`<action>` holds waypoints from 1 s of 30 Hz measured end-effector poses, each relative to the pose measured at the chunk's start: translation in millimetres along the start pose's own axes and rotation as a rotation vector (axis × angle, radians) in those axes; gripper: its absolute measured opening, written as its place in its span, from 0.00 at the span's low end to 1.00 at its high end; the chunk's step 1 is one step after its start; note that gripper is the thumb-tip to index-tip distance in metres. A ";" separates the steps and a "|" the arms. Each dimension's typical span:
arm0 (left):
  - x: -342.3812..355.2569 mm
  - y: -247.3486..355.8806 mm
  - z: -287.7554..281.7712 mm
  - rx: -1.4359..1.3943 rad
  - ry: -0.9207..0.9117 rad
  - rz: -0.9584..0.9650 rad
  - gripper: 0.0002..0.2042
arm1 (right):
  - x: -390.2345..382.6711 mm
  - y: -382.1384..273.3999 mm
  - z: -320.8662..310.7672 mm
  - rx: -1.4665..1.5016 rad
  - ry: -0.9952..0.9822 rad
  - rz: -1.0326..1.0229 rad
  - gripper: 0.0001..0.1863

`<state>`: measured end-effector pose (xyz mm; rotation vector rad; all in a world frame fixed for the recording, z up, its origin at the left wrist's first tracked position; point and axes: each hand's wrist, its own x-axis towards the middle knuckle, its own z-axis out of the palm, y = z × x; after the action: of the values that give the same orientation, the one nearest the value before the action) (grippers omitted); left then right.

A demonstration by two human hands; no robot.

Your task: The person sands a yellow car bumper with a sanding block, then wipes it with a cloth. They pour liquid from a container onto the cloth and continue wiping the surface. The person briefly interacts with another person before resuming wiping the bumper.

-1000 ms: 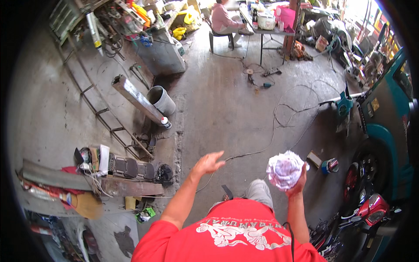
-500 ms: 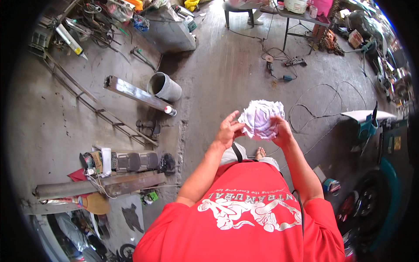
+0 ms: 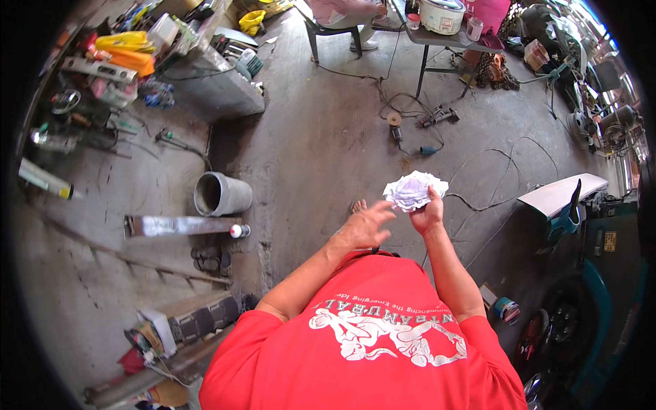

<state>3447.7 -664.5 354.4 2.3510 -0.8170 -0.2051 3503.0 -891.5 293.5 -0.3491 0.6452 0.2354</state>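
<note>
A crumpled white-lilac cloth (image 3: 412,190) rests bunched in my right hand (image 3: 428,213), whose thumb presses on its near right side. My left hand (image 3: 369,225) is just left of the cloth and apart from it, fingers spread and slightly blurred, holding nothing. Both forearms reach forward over my red shirt. The underside of the cloth and most of my right fingers are hidden.
A grey bucket (image 3: 222,194) and a metal beam (image 3: 181,226) with a small white bottle (image 3: 239,231) stand to the left. Ahead lie an angle grinder (image 3: 395,130) and loose cables. A person sits by a table (image 3: 454,39). A teal vehicle (image 3: 601,301) is at the right.
My left hand has let go of the cloth and moved toward me, its fingers spread. The right hand keeps the cloth, now more bunched. The view has swung, showing more of the far side.
</note>
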 end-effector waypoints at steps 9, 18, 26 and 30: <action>178.9 -79.5 -137.6 -0.035 -0.512 -0.003 0.17 | 136.0 -43.6 126.0 0.059 0.034 -0.095 0.27; 304.0 -177.7 -168.4 -0.105 -0.374 -0.029 0.14 | 284.9 -97.0 218.5 -0.007 -0.043 0.006 0.29; 417.2 -229.6 -212.6 -0.527 -0.119 -0.365 0.29 | 440.2 -157.2 301.5 -0.091 -0.076 0.162 0.28; 473.3 -244.3 -221.9 -0.460 -0.018 -0.245 0.34 | 475.6 -179.6 335.2 -0.132 -0.041 0.213 0.30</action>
<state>4022.0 -687.2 406.3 2.0043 -0.4279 -0.4652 4111.7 -875.7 290.6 -0.4016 0.6277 0.4892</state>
